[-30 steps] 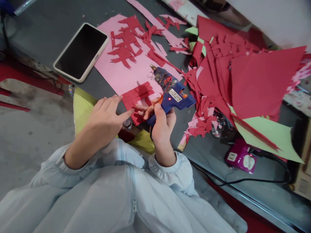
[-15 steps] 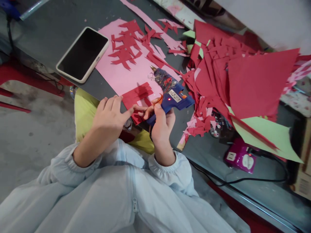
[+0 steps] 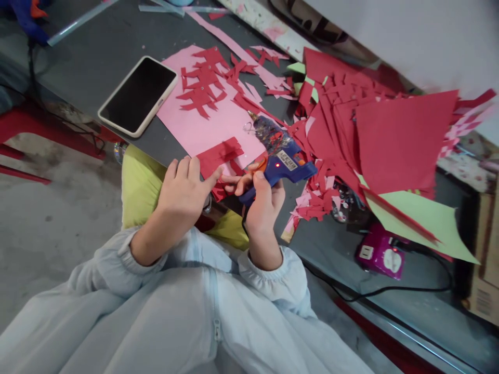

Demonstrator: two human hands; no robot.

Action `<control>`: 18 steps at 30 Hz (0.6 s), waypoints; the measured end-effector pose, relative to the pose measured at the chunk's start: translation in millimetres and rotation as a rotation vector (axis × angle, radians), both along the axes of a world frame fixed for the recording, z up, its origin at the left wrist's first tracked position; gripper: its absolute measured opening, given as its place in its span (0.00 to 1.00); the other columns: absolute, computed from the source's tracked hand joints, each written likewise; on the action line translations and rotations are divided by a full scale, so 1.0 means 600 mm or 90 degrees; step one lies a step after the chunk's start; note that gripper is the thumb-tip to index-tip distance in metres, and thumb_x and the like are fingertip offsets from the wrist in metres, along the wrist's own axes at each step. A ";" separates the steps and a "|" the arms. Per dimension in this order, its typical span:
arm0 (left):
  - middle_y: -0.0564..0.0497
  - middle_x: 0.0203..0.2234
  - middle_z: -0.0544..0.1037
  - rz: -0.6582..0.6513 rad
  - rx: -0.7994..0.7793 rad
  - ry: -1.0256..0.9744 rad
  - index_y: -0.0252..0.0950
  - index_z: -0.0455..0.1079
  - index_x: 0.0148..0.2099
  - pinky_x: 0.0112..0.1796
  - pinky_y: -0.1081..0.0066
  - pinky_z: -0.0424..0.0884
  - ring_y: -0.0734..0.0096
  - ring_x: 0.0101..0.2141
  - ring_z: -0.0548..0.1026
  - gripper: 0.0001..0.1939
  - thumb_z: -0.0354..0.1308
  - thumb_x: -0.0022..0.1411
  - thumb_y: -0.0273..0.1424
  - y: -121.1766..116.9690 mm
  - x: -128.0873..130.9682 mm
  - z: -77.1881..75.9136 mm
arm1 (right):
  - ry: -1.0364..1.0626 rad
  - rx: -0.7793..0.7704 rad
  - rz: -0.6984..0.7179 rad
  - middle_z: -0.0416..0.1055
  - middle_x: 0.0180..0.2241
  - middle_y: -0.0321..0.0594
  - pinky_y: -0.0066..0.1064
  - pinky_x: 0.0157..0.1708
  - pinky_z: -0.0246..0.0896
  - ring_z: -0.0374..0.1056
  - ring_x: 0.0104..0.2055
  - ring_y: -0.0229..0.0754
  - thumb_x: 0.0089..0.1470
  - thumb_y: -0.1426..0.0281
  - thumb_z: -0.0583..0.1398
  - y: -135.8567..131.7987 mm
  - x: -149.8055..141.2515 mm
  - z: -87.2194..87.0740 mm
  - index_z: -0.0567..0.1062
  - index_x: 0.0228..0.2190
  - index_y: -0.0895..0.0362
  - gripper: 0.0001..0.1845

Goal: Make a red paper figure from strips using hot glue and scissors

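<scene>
My right hand [image 3: 264,202] is wrapped round the handle of a blue hot glue gun [image 3: 287,162]. Its red light is lit, strands of dried glue cling to its front, and the nozzle points up and left over pink paper. My left hand [image 3: 183,189] lies with fingers and thumb spread at the near edge of a red paper piece [image 3: 212,157] with slits cut in it. Under that piece is a large pink sheet [image 3: 181,122]. Red paper cut-outs [image 3: 202,80] are spread on the sheet's far part.
A phone [image 3: 137,96] lies at the left by the table edge. Red paper sheets [image 3: 405,140] and scraps are heaped at the right, with a green sheet [image 3: 424,218]. A purple power adapter [image 3: 382,252] with a black cable sits nearer. Clear glue sticks [image 3: 81,23] lie far left.
The glue gun and my right hand have shifted slightly right. My left hand has moved a little right too, its thumb now raised more. The camera view has shifted slightly.
</scene>
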State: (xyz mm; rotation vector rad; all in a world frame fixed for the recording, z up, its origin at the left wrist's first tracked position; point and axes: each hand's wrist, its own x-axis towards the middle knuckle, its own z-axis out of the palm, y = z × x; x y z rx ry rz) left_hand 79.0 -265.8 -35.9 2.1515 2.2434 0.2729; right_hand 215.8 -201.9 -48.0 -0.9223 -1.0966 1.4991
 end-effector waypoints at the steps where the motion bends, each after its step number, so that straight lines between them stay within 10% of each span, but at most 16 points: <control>1: 0.37 0.54 0.73 -0.008 -0.002 0.007 0.42 0.67 0.63 0.56 0.49 0.66 0.52 0.56 0.70 0.23 0.46 0.69 0.26 -0.001 0.000 0.000 | 0.002 0.002 -0.004 0.63 0.15 0.24 0.30 0.29 0.75 0.76 0.25 0.39 0.57 0.57 0.60 -0.001 0.004 0.003 0.67 0.33 0.51 0.11; 9: 0.30 0.48 0.74 0.004 -0.010 0.055 0.25 0.60 0.67 0.52 0.50 0.68 0.50 0.50 0.71 0.28 0.43 0.67 0.22 0.003 0.000 0.006 | -0.021 -0.014 -0.021 0.64 0.16 0.23 0.31 0.30 0.75 0.80 0.29 0.42 0.58 0.57 0.60 0.001 0.031 0.022 0.67 0.36 0.52 0.12; 18: 0.36 0.50 0.72 -0.013 -0.014 0.031 0.44 0.64 0.67 0.53 0.50 0.67 0.51 0.51 0.71 0.26 0.47 0.69 0.27 0.001 0.008 0.008 | -0.041 -0.025 -0.038 0.64 0.15 0.23 0.27 0.26 0.71 0.79 0.26 0.40 0.58 0.59 0.60 0.009 0.044 0.016 0.68 0.35 0.52 0.11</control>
